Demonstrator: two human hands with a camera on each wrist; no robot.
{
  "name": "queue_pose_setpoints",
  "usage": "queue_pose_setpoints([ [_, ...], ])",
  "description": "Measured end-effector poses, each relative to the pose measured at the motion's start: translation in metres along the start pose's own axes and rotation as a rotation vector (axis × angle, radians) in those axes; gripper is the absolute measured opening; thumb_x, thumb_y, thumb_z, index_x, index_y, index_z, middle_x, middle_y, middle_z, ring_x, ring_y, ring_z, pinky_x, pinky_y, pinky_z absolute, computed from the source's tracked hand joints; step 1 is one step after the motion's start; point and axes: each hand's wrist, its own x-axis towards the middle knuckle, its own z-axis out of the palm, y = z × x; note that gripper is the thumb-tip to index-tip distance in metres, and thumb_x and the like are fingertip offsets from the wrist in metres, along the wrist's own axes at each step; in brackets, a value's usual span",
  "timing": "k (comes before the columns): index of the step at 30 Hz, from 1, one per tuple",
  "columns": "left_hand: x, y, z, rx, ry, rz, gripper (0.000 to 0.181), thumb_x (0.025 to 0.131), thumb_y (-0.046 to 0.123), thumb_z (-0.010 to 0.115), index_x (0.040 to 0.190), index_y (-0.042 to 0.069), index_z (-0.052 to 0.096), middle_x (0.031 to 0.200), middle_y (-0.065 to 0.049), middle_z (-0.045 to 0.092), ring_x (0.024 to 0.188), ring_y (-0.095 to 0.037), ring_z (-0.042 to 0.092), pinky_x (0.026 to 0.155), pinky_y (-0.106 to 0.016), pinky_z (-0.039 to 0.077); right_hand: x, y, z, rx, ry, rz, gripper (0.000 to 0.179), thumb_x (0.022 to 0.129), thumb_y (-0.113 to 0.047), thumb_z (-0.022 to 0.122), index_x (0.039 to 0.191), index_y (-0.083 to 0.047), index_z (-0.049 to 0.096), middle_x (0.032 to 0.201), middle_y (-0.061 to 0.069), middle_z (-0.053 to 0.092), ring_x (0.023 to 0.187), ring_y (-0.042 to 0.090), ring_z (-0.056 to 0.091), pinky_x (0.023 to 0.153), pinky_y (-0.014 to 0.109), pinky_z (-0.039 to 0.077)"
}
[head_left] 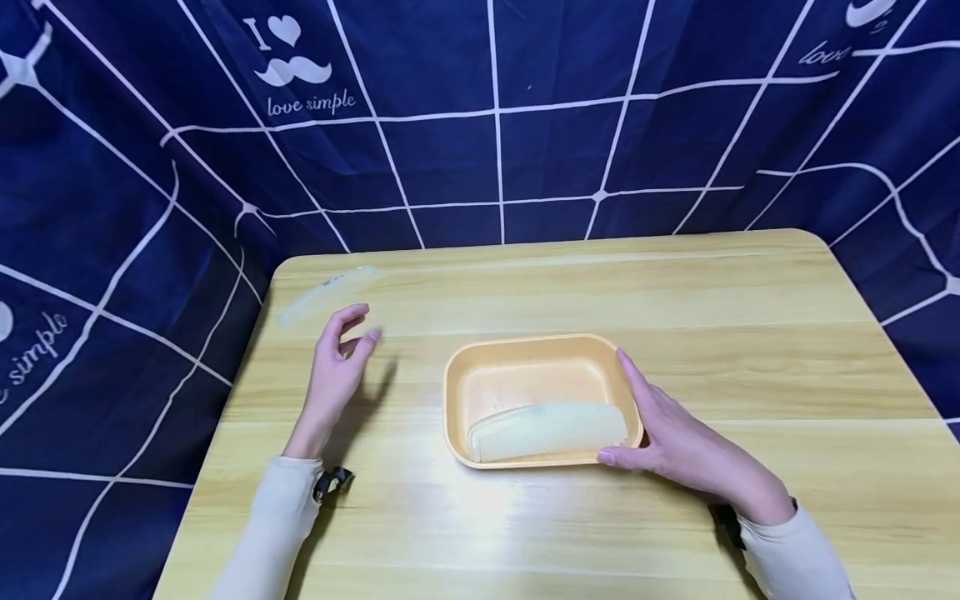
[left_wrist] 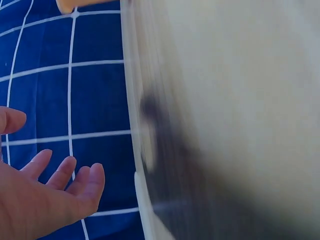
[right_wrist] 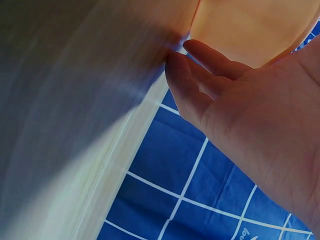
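A pale orange rectangular box (head_left: 540,348) with rounded corners stands open-topped on the table. Inside it, along the front side, lies a cream-coloured comb (head_left: 551,427), teeth toward the front wall; a second edge shows just behind its left end. My right hand (head_left: 671,437) holds the box's right end, thumb at the front right corner and fingers along the right wall. Left of the box, my left hand (head_left: 337,362) hovers over the table with its fingers loosely bent and nothing between them. Beyond it lies a translucent curved strip (head_left: 330,292) with small dark print.
The wooden table (head_left: 750,333) has rounded back corners. A dark blue curtain (head_left: 450,158) with white grid lines hangs behind it and along both sides.
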Motion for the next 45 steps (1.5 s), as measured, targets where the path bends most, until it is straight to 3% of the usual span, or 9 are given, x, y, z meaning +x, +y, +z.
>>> queue_pose_setpoints([
  [6,0.004,0.001,-0.013,0.025,0.026,-0.065,0.049,0.101,0.012,0.062,0.146,-0.001,0.048,0.15,-0.019,0.047,0.142,-0.033,0.041,0.108,-0.037,0.042,-0.001,-0.001,0.001,0.01,-0.003,0.011,0.13,0.08,-0.057,0.083,0.163,-0.033,-0.015,0.169,0.018,0.016,0.149,0.043,0.028,0.112,0.068,0.03],
  [13,0.012,-0.003,-0.032,0.068,0.071,-0.155,0.052,0.101,0.016,0.063,0.148,0.003,0.046,0.154,-0.018,0.043,0.141,-0.036,0.042,0.096,-0.023,0.045,0.001,0.0,0.001,0.016,-0.006,0.005,0.131,0.08,-0.056,0.084,0.163,-0.033,-0.016,0.169,0.018,0.016,0.15,0.042,0.027,0.112,0.066,0.03],
  [16,0.015,-0.004,-0.039,0.104,0.082,-0.17,0.052,0.101,0.015,0.063,0.149,0.003,0.045,0.154,-0.015,0.043,0.143,-0.034,0.04,0.103,-0.031,0.045,0.001,0.0,0.001,0.015,-0.007,0.003,0.132,0.08,-0.055,0.084,0.163,-0.031,-0.015,0.169,0.017,0.015,0.15,0.042,0.027,0.113,0.066,0.03],
  [20,0.021,-0.011,-0.049,0.178,0.107,-0.136,0.054,0.1,0.021,0.065,0.148,0.003,0.047,0.153,-0.011,0.045,0.144,-0.03,0.038,0.113,-0.045,0.04,0.001,0.0,0.001,0.007,-0.002,-0.003,0.132,0.08,-0.055,0.085,0.164,-0.027,-0.013,0.169,0.017,0.015,0.15,0.042,0.027,0.113,0.066,0.03],
  [23,0.025,-0.017,-0.057,0.217,0.124,-0.123,0.056,0.099,0.023,0.066,0.147,0.001,0.047,0.152,-0.013,0.046,0.144,-0.031,0.037,0.116,-0.049,0.037,0.001,0.001,0.001,0.006,0.002,-0.006,0.132,0.079,-0.054,0.085,0.164,-0.027,-0.013,0.169,0.018,0.015,0.15,0.042,0.027,0.113,0.066,0.03],
  [33,0.03,-0.021,-0.08,0.333,0.151,-0.206,0.056,0.099,0.027,0.062,0.147,0.002,0.048,0.154,-0.018,0.043,0.145,-0.035,0.036,0.116,-0.052,0.035,0.0,-0.001,0.0,0.006,0.0,0.008,0.131,0.08,-0.055,0.084,0.163,-0.033,-0.014,0.169,0.017,0.016,0.15,0.043,0.027,0.113,0.066,0.03],
  [41,0.037,-0.025,-0.094,0.516,0.144,-0.198,0.053,0.098,0.025,0.061,0.144,0.001,0.051,0.142,-0.025,0.05,0.124,-0.041,0.046,0.11,-0.05,0.034,-0.001,-0.001,0.001,0.008,-0.009,0.022,0.13,0.08,-0.057,0.083,0.162,-0.034,-0.016,0.169,0.017,0.016,0.15,0.043,0.027,0.112,0.067,0.031],
  [45,0.041,-0.03,-0.102,0.555,0.114,-0.213,0.055,0.099,0.024,0.06,0.145,-0.002,0.048,0.143,-0.029,0.048,0.131,-0.042,0.044,0.112,-0.052,0.033,0.0,0.0,0.001,0.006,-0.006,0.014,0.13,0.08,-0.056,0.083,0.162,-0.033,-0.015,0.17,0.017,0.014,0.15,0.043,0.027,0.113,0.067,0.03],
])
